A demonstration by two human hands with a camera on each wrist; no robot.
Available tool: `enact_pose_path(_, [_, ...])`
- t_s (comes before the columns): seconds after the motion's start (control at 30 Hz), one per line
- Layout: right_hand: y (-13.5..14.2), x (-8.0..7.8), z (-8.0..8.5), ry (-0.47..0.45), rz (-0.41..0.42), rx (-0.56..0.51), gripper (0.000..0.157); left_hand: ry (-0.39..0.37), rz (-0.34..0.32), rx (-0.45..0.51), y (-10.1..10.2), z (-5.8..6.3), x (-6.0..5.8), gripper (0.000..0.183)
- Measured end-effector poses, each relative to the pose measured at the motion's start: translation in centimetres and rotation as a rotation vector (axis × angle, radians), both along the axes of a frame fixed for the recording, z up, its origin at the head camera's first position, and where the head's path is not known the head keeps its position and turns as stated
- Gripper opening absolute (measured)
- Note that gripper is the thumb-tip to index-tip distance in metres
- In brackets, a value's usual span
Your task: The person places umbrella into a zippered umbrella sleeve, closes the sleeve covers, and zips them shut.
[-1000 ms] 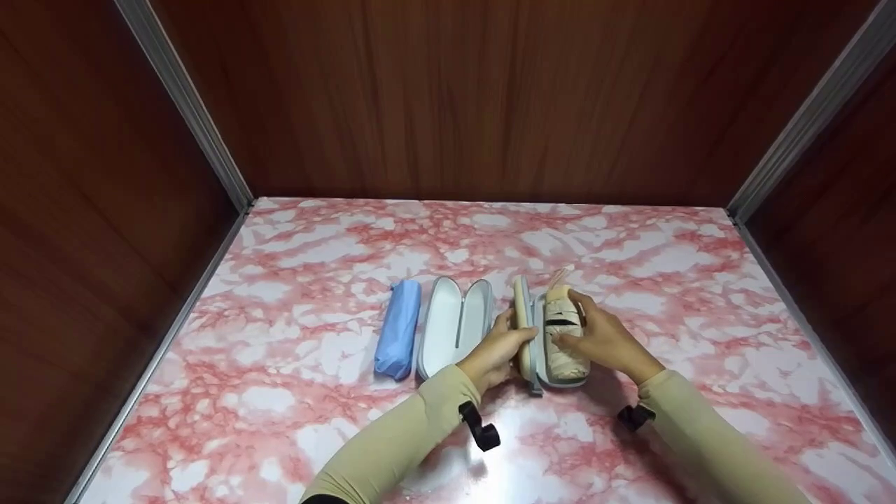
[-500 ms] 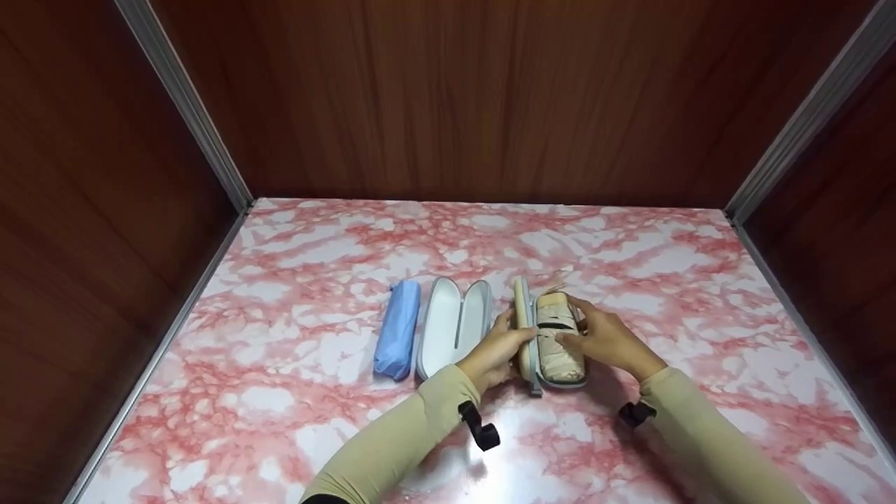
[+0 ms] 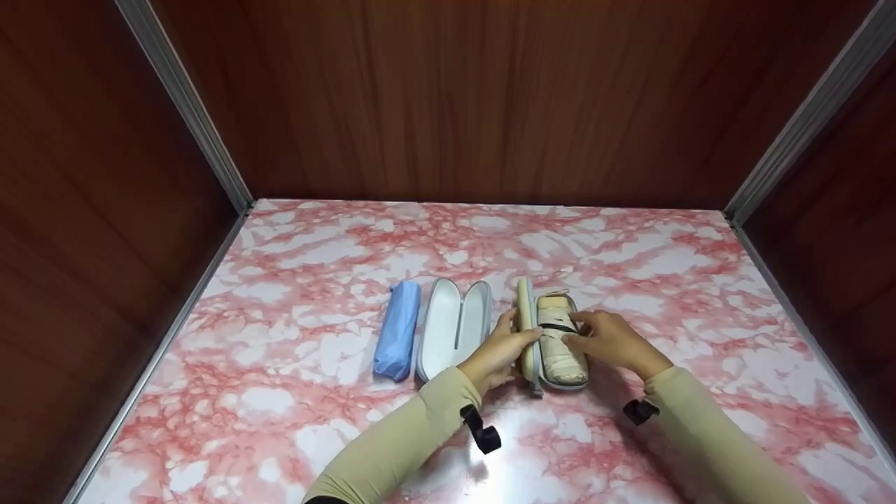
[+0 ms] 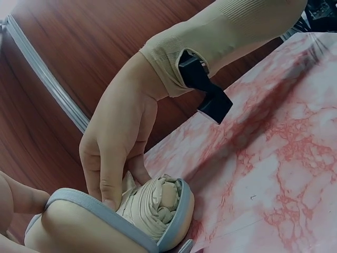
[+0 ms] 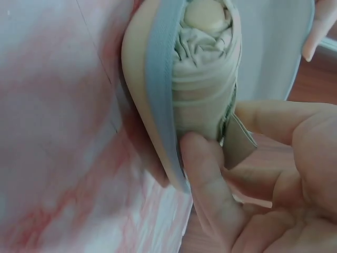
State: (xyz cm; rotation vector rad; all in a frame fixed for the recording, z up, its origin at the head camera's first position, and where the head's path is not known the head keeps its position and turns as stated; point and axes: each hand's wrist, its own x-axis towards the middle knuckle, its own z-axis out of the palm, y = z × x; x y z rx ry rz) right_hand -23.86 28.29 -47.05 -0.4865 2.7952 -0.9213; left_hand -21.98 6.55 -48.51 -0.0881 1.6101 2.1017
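A beige folded umbrella (image 3: 560,353) lies in the right half of an open beige zip case (image 3: 530,357) with grey zipper edging. My left hand (image 3: 498,353) holds the upright left half of that case, thumb over its rim. On the umbrella's right side, my right hand (image 3: 616,339) has its thumb and fingers around the middle, near the dark band. The right wrist view shows one fingertip (image 5: 196,145) against the fabric by the case rim and a loose strap flap (image 5: 239,142) beside the thumb. The umbrella's rounded end (image 4: 169,195) shows in the left wrist view.
A second case (image 3: 442,329), open with a pale lining, lies just left of my left hand. Beyond it is a blue folded umbrella (image 3: 397,329). All rest on a red-and-white marbled table (image 3: 315,420), with brown wood panels (image 3: 448,98) around the back and sides.
The beige umbrella has sunk lower into its case half and lies flatter. My right hand has drawn slightly back toward me along it. My left hand keeps its hold, barely shifted.
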Motion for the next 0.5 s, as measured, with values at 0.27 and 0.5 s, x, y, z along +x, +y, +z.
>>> enact_pose_path(0.27, [0.6, -0.2, -0.1, -0.035, 0.004, -0.055, 0.051, 0.138, -0.028, -0.109, 0.3, 0.1, -0.1, 0.081])
enact_pose_path(0.5, [1.3, -0.3, -0.3, -0.112, -0.023, -0.112, 0.051, 0.226, -0.067, -0.248, 0.4, 0.3, 0.0, 0.093])
